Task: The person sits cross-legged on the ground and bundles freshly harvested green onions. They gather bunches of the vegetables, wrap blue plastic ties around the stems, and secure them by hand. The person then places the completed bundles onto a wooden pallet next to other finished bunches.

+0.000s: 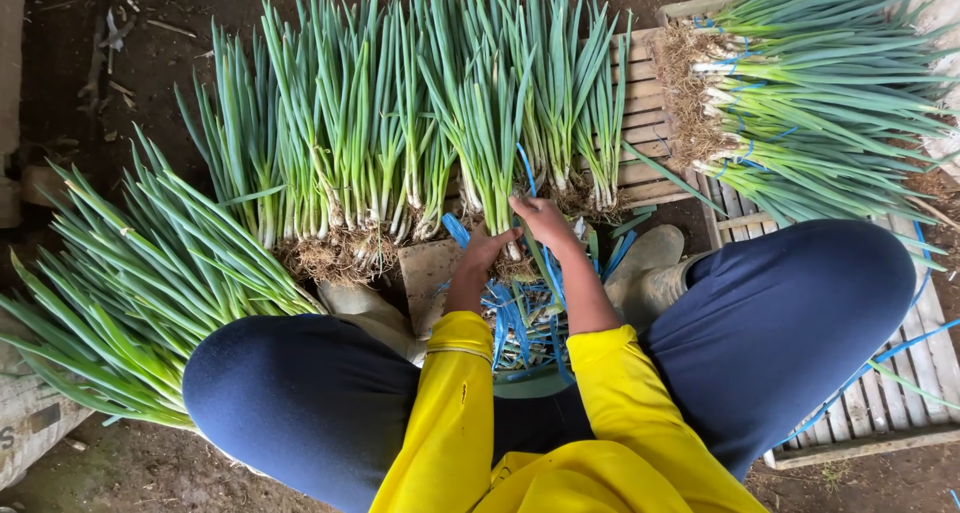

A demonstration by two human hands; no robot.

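— What lies at the far left?

— A loose heap of long green spring onions [130, 273] on the bare soil, tips pointing left. Beside it, rooted green onion bunches [350, 143] lean upright in a row.

— And the hands?

— The left hand [487, 251] has its fingers curled around the base of one upright green onion bunch [490, 123] at the centre. The right hand [540, 218], touching the same bunch, pinches a thin blue plastic strap [527, 173]. More blue straps [515, 318] lie between the knees.

— Further right?

— Tied green onion bundles [810, 93] lie stacked on a slatted wooden pallet [880, 403].
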